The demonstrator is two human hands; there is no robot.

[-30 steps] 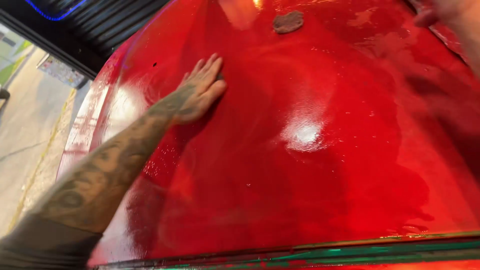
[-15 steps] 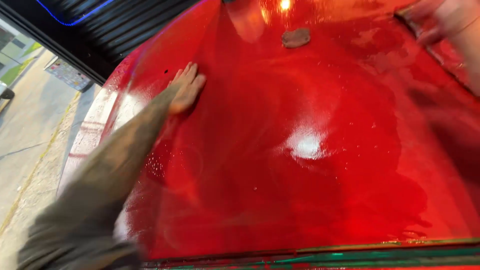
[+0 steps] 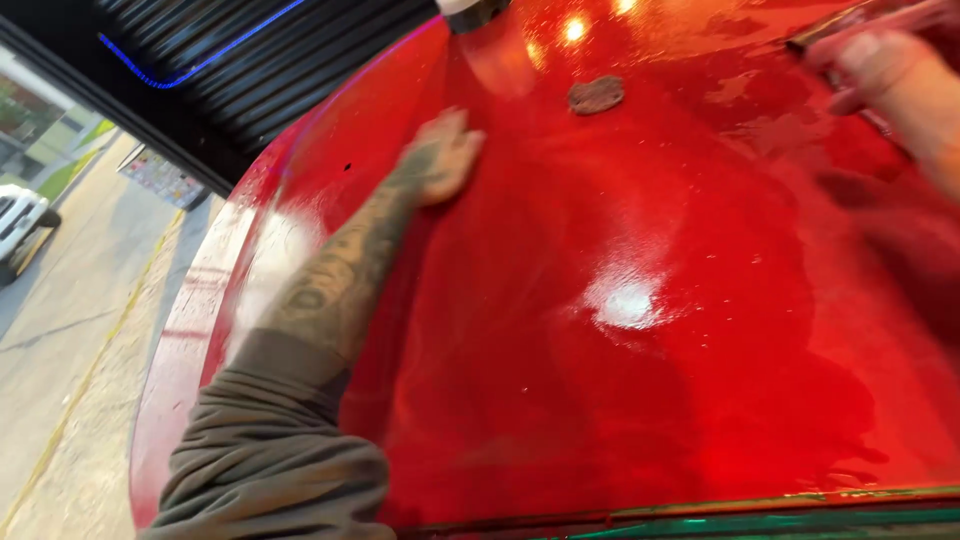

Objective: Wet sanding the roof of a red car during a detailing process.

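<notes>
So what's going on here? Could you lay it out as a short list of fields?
Surface: glossy wet red car panel
Left hand: flat on the panel, fingers spread, forearm tattooed
Right hand: upper right corner, blurred, seems to grasp a thin dark tool
Loose item: small brownish pad lying on the panel, apart from both hands
Background: pavement and white vehicle at left

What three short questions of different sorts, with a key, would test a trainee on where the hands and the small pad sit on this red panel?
1. True or false: the left hand lies flat on the red panel.
2. The small dark pad is: A) under the left hand, B) lying alone on the panel, C) in the right hand.
3. Fill in: the panel's surface looks ____, with bright reflections.

Key: 1 true. 2 B. 3 glossy.
</notes>
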